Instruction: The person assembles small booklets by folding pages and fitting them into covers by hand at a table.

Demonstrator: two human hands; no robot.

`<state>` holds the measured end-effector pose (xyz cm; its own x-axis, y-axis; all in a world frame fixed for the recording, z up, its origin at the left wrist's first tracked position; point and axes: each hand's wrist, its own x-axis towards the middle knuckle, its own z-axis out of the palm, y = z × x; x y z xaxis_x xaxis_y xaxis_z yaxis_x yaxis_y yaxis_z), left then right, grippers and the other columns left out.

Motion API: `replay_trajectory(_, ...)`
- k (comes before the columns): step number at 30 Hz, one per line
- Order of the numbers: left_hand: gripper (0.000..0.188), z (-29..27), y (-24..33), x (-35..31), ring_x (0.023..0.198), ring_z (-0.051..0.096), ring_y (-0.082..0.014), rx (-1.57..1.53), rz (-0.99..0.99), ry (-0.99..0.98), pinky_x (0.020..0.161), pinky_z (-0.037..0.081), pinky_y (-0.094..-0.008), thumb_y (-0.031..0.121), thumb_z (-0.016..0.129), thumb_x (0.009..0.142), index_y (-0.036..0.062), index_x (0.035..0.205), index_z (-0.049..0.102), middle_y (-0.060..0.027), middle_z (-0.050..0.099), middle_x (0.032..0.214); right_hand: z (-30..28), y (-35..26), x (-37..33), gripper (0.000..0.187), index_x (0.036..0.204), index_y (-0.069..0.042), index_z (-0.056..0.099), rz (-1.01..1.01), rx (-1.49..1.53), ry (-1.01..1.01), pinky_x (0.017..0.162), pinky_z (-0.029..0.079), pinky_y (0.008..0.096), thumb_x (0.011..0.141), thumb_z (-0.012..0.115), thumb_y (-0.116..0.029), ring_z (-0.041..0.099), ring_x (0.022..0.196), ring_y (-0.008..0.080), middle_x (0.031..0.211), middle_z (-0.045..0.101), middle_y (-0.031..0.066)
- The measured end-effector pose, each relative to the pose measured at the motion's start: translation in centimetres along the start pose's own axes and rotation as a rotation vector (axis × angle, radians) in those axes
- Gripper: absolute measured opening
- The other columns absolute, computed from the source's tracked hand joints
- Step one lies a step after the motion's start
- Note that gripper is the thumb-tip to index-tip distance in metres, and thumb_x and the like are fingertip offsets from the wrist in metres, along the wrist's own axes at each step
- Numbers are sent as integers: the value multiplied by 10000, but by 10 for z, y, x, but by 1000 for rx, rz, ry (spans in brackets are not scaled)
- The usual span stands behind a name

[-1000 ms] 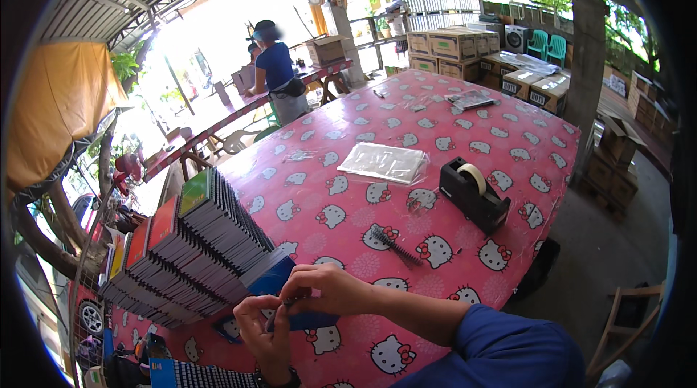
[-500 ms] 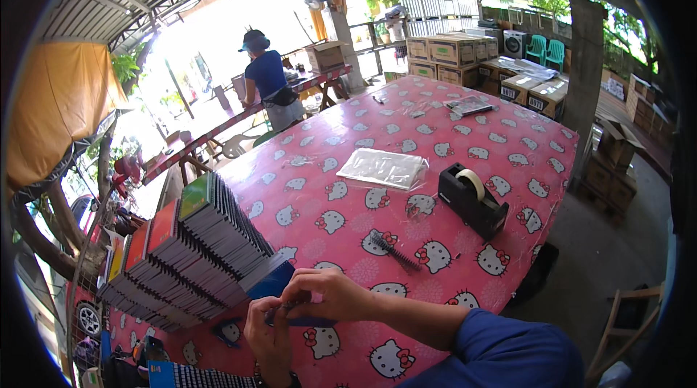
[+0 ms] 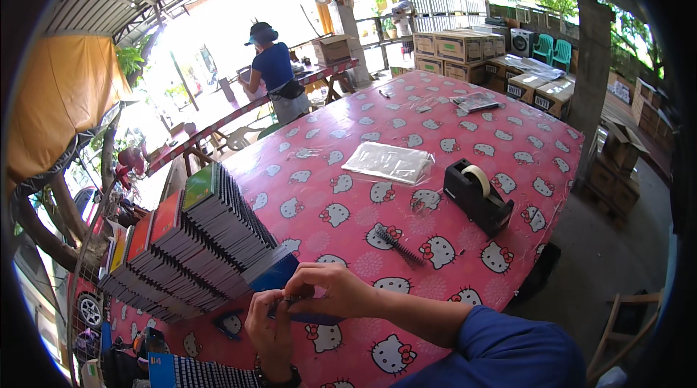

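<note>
The black tape dispenser stands on the pink tabletop, a roll of pale tape seated in it. To its left and nearer the wearer, the left hand and right hand meet, fingers of both pinched together on a small dark piece, too hidden to identify. A blue cover shows beneath the right hand.

Well left of the dispenser, spiral notebooks rise in stacks, green, orange-red and yellow on top. Just left of the dispenser lies a flat clear plastic packet, whitish inside; a black coil lies to its front left. Beyond the dispenser, past the tabletop's far edge, stacked cardboard boxes look closed, contents hidden. To its right, off the tabletop, a carton with raised flaps sits on others; its inside cannot be made out. Far behind the dispenser, to the left, another carton stands on a second tabletop, its contents also out of sight.
</note>
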<state>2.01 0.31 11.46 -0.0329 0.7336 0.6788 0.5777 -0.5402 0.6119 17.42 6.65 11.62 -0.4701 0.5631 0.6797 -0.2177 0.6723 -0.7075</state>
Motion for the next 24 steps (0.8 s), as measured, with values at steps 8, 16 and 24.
replay_trajectory(8, 86, 2, 1, 0, 695, 497, -153, 51, 36, 51, 617, 399, -264, 85, 527, 850, 2, 869, 514, -70, 504, 771, 1, -2, 0, 214, 906, -26, 607, 90, 23, 4, 672, 465, 273, 754, 717, -128, 576, 725, 137, 801, 587, 51)
replay_trajectory(16, 96, 1, 3, 1, 700, 507, -170, 48, 46, 30, 626, 398, -281, 103, 536, 847, 9, 855, 518, -79, 523, 788, 4, 3, -2, 232, 917, -27, 591, 71, 6, 5, 651, 471, 275, 762, 712, -150, 575, 721, 144, 802, 591, 58)
replay_trajectory(24, 120, -17, 1, 0, 718, 547, -213, 85, 97, 143, 645, 427, -300, 112, 563, 833, -7, 834, 546, -100, 558, 797, -89, 30, 17, 550, 1209, -78, 487, 36, -246, 341, 601, 501, 259, 740, 749, -198, 570, 718, 116, 998, 590, 39)
